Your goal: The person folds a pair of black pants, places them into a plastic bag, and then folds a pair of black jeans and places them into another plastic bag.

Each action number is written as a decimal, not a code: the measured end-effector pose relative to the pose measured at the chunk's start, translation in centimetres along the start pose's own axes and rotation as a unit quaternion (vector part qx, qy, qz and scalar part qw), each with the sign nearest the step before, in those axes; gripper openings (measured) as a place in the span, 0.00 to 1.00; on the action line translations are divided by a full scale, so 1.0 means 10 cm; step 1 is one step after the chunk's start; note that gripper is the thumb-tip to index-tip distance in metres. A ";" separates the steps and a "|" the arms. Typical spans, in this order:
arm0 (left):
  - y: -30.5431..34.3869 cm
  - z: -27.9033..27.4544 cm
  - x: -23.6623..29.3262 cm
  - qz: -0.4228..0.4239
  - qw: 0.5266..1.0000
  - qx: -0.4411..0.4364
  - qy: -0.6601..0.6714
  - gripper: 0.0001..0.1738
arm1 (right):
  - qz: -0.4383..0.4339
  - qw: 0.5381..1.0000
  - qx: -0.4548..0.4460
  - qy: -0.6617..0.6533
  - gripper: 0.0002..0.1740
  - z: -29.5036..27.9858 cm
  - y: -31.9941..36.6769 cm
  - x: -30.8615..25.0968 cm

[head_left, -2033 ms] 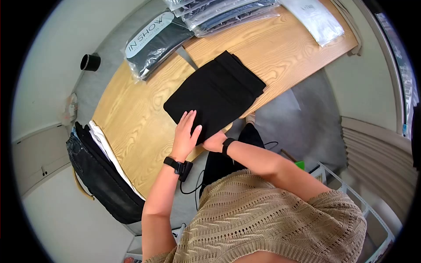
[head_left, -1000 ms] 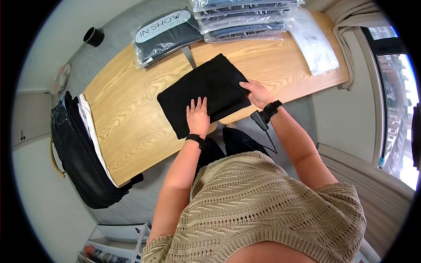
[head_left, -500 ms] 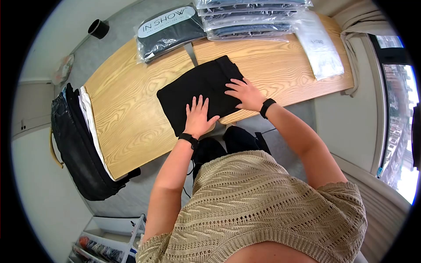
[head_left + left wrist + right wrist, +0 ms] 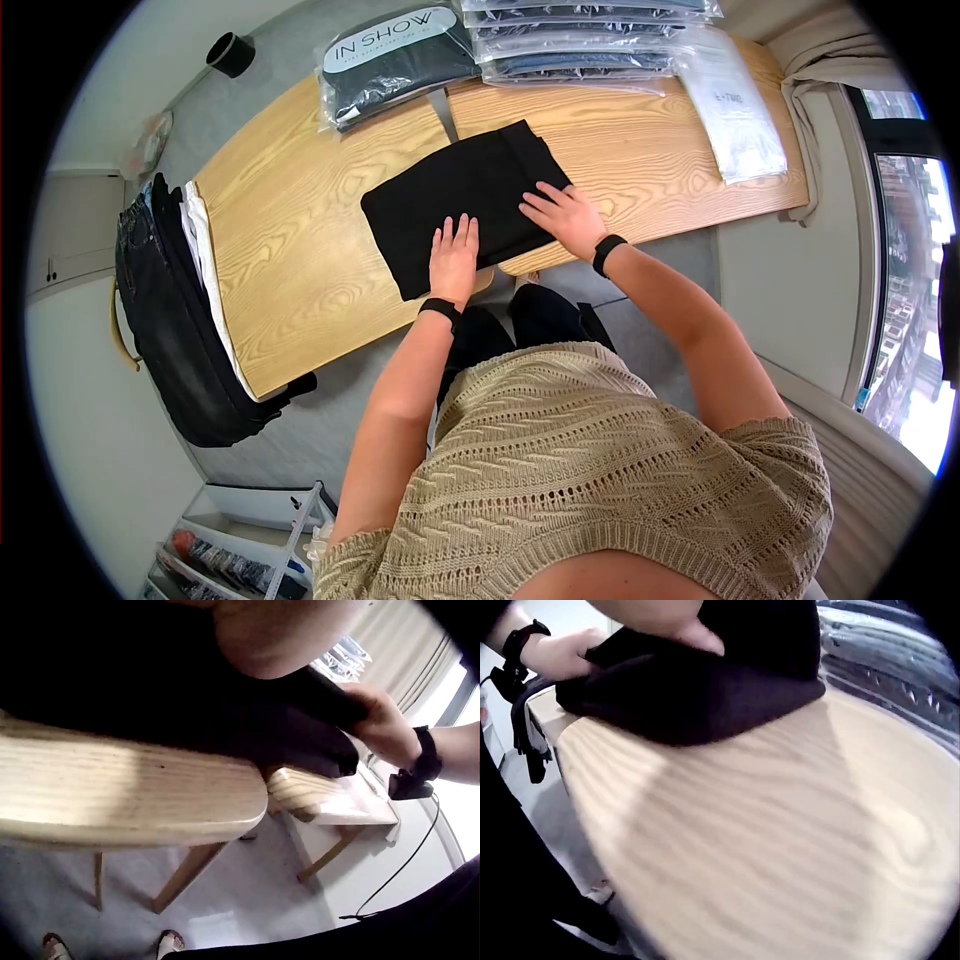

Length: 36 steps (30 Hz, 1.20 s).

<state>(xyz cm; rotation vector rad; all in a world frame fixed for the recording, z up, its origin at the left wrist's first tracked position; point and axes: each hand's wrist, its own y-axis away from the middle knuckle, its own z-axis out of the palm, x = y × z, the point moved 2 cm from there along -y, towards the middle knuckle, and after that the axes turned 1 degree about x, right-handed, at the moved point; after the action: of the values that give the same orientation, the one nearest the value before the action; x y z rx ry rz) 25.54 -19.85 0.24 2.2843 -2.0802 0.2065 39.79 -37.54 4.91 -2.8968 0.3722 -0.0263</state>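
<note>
A folded black garment (image 4: 440, 200) lies on the wooden table (image 4: 290, 220) in the head view. The left hand (image 4: 454, 262) rests flat on its near part, fingers straight and pointing away from the body. On its right part lies the right hand (image 4: 568, 220), fingers extended over the dark cloth. Seen from the left wrist view, the layered black cloth (image 4: 300, 742) reaches the table's near edge, with the right hand (image 4: 382, 727) at its far end. In the right wrist view the cloth's edge (image 4: 690, 712) bulges slightly above the wood.
At the table's back are a bagged dark garment (image 4: 400, 70), a stack of bagged garments (image 4: 580, 50) and a white plastic packet (image 4: 735, 110). Dark trousers (image 4: 175, 330) and white ones hang over the left edge. A black bin (image 4: 231, 55) stands behind on the floor.
The left hand, earlier beside the right at the near edge, now lies on the cloth. The right hand moved to the right part, pinched its edge, then let go and spread over it.
</note>
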 end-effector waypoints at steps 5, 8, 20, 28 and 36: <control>0.01 0.02 -0.01 -0.004 1.000 -0.011 0.008 0.26 | 0.019 0.991 -0.093 -0.095 0.31 -0.04 0.02 0.03; -0.02 0.03 -0.03 -0.005 1.000 -0.014 0.021 0.26 | 0.024 0.983 -0.131 -0.127 0.34 -0.09 -0.11 0.15; 0.36 -0.12 -0.39 -0.044 0.997 -0.020 -0.054 0.44 | 0.037 0.998 -0.016 -0.048 0.25 -0.15 -0.07 0.05; 0.56 -0.22 -0.47 -0.097 0.994 -0.035 0.034 0.40 | 0.073 0.997 -0.039 0.008 0.25 0.18 0.20 -0.02; 0.62 -0.20 -0.56 -0.079 0.997 0.007 -0.001 0.43 | 0.123 0.992 -0.036 -0.009 0.28 0.10 0.08 -0.05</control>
<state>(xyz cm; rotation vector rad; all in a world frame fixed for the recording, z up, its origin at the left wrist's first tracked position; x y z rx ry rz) 18.70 -14.64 1.19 2.4428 -1.8933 0.2146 39.10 -37.98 3.72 -2.8961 0.7366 0.0544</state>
